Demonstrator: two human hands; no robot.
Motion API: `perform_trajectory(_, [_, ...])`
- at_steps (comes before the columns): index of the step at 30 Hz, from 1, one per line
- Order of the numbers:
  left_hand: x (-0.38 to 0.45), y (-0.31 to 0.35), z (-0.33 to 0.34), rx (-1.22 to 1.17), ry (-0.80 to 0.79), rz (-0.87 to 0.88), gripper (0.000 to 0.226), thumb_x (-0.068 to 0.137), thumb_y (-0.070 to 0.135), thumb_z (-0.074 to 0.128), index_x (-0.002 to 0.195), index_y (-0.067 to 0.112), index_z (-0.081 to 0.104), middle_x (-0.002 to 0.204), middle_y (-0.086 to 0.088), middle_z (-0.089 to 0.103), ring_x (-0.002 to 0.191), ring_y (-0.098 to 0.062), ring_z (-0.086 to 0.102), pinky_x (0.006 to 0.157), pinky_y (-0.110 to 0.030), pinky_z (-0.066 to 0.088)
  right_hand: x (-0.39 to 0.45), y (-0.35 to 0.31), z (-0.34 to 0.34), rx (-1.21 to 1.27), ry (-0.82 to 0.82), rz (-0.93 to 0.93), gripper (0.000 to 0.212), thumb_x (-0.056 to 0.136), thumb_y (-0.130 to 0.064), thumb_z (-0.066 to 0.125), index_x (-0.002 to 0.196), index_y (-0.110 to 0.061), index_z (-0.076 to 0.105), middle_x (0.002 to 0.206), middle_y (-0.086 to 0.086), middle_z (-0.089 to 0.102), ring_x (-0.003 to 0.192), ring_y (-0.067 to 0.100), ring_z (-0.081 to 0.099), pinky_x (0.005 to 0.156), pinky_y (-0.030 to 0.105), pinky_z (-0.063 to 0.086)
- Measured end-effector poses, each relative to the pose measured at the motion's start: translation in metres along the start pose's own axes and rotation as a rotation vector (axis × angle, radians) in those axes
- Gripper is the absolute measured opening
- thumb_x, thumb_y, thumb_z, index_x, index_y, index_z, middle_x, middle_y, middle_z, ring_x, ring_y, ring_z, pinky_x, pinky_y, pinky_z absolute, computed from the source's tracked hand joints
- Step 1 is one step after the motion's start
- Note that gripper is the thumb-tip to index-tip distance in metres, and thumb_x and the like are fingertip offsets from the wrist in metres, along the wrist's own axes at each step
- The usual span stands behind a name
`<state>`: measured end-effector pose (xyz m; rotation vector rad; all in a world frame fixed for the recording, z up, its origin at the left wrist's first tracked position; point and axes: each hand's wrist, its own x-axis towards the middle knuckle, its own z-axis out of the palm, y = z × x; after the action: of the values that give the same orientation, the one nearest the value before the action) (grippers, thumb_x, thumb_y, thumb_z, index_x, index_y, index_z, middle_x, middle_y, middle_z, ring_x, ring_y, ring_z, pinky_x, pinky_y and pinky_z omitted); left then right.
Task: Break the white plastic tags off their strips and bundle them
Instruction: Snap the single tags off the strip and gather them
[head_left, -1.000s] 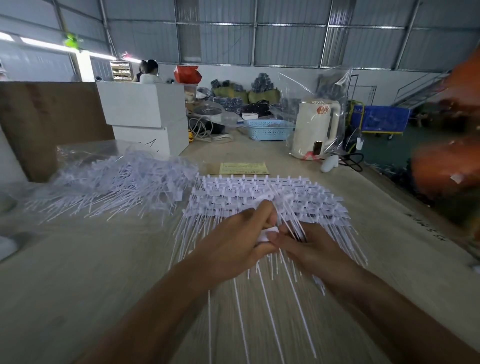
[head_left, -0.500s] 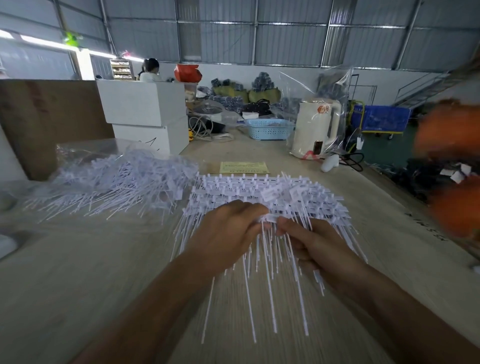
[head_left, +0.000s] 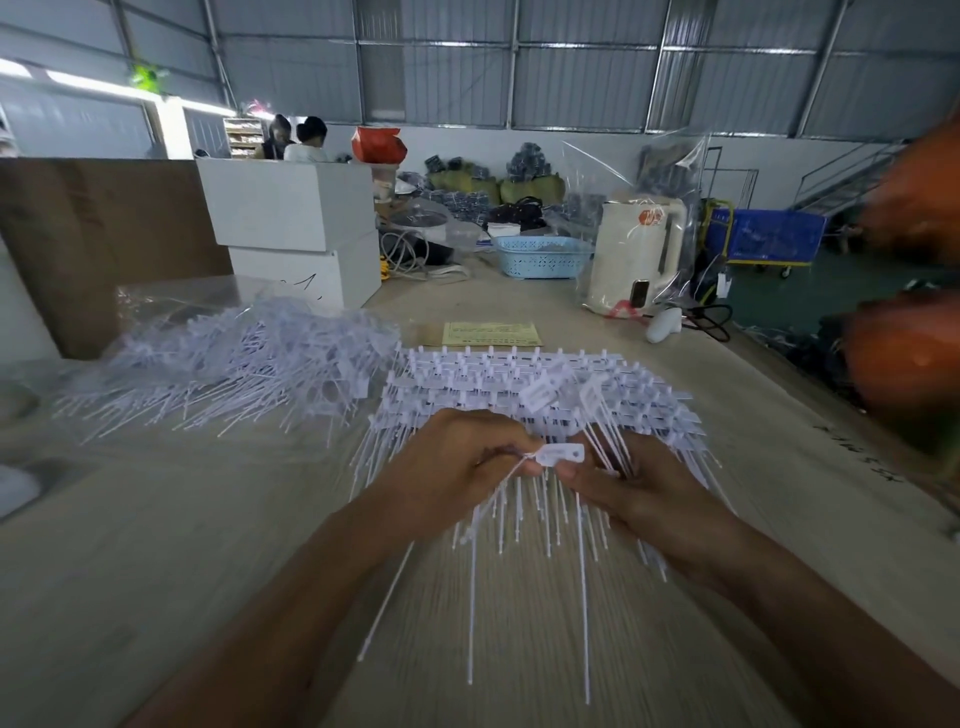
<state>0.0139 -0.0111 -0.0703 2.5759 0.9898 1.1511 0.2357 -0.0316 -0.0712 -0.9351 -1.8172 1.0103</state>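
A stack of white plastic tag strips lies on the wooden table straight ahead, the thin tails pointing toward me. My left hand pinches one white tag by its head, just above the stack's near edge. My right hand grips a small bunch of loose tags, their heads standing up and their tails hanging down past my fingers. To the left, a heap of separated tags lies on clear plastic.
A yellow paper slip lies behind the stack. Further back stand white boxes, a blue basket and a cream kettle in plastic wrap. A cardboard sheet stands at left. Blurred orange shapes fill the right edge. Two people sit far behind.
Both hands have drawn back from the stack toward me. A single tag now shows between my left fingertips, and the bunch in my right hand stands more upright.
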Motion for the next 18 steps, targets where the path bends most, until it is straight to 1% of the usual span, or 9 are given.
perform_trajectory(2, [-0.0002,-0.0009,0.0002,-0.056,-0.004,-0.013,0.012,0.090,0.018,0.071,0.100,0.020,0.078,0.085,0.004,0.076,0.068,-0.010,0.069,0.059,-0.038,0.053,0.0013,-0.0014,-0.0011,-0.072,-0.024,-0.039,0.019,0.093,-0.013,0.068,0.075,-0.016,0.063,0.060,-0.011,0.053,0.057,0.003,0.047,0.059,0.016,0.036])
perform_trajectory(4, [-0.0006,-0.0011,0.0012,-0.120,-0.004,-0.047,0.011,0.093,0.026,0.068,0.097,0.022,0.078,0.080,0.003,0.074,0.062,-0.017,0.066,0.057,-0.040,0.049,0.0037,-0.0005,-0.0018,-0.137,-0.020,-0.053,0.021,0.092,-0.007,0.069,0.074,-0.013,0.058,0.057,-0.015,0.048,0.053,-0.001,0.041,0.054,0.013,0.033])
perform_trajectory(6, [-0.0006,-0.0016,0.0023,-0.074,-0.022,-0.061,0.017,0.095,0.032,0.063,0.096,0.022,0.077,0.077,0.006,0.071,0.062,-0.014,0.063,0.057,-0.037,0.048,0.0058,0.0027,-0.0021,-0.142,0.012,-0.050,0.022,0.090,-0.007,0.071,0.074,-0.003,0.057,0.057,-0.013,0.050,0.052,-0.001,0.042,0.054,0.013,0.033])
perform_trajectory(8, [-0.0002,-0.0003,0.0026,0.035,-0.040,-0.049,0.018,0.093,0.035,0.060,0.098,0.024,0.073,0.076,0.008,0.067,0.064,-0.010,0.061,0.058,-0.030,0.047,0.0055,0.0047,-0.0008,-0.136,0.043,-0.040,0.026,0.090,-0.011,0.072,0.074,0.003,0.057,0.059,-0.008,0.052,0.053,0.003,0.046,0.054,0.015,0.035])
perform_trajectory(9, [-0.0001,0.0010,0.0024,0.066,-0.039,-0.038,0.016,0.092,0.034,0.060,0.098,0.025,0.072,0.075,0.010,0.065,0.065,-0.009,0.060,0.057,-0.025,0.047,0.0051,0.0051,0.0002,-0.121,0.053,-0.036,0.026,0.089,-0.013,0.073,0.073,0.001,0.058,0.059,-0.007,0.053,0.053,0.004,0.046,0.054,0.015,0.035])
perform_trajectory(11, [-0.0003,0.0031,0.0022,0.048,-0.019,-0.026,0.011,0.091,0.027,0.064,0.097,0.025,0.072,0.072,0.013,0.064,0.062,-0.005,0.058,0.053,-0.016,0.043,0.0043,0.0054,0.0011,-0.079,0.050,-0.036,0.024,0.090,-0.016,0.073,0.070,-0.009,0.060,0.056,-0.011,0.052,0.051,0.001,0.045,0.053,0.013,0.034])
perform_trajectory(13, [-0.0003,0.0042,0.0016,0.001,0.028,-0.030,0.008,0.089,0.020,0.067,0.093,0.024,0.072,0.069,0.016,0.063,0.058,-0.002,0.058,0.053,-0.009,0.039,0.0034,0.0054,0.0023,-0.025,0.010,0.003,0.026,0.091,-0.029,0.072,0.068,-0.023,0.063,0.055,-0.013,0.049,0.049,0.001,0.043,0.051,0.014,0.033])
perform_trajectory(15, [0.0003,0.0034,0.0001,-0.015,0.108,-0.048,0.009,0.089,0.018,0.068,0.093,0.024,0.072,0.069,0.015,0.064,0.058,-0.004,0.060,0.054,-0.010,0.042,0.0026,0.0071,0.0029,0.003,-0.027,0.077,0.027,0.089,-0.045,0.070,0.068,-0.030,0.063,0.058,-0.009,0.045,0.051,0.006,0.040,0.050,0.022,0.030])
perform_trajectory(18, [0.0001,0.0008,-0.0033,-0.020,0.234,-0.092,0.004,0.090,0.019,0.069,0.090,0.021,0.072,0.071,0.009,0.066,0.063,-0.010,0.063,0.054,-0.020,0.049,0.0016,0.0083,0.0058,0.001,-0.043,0.130,0.030,0.089,-0.052,0.067,0.070,-0.031,0.060,0.061,-0.004,0.042,0.052,0.010,0.039,0.049,0.024,0.029])
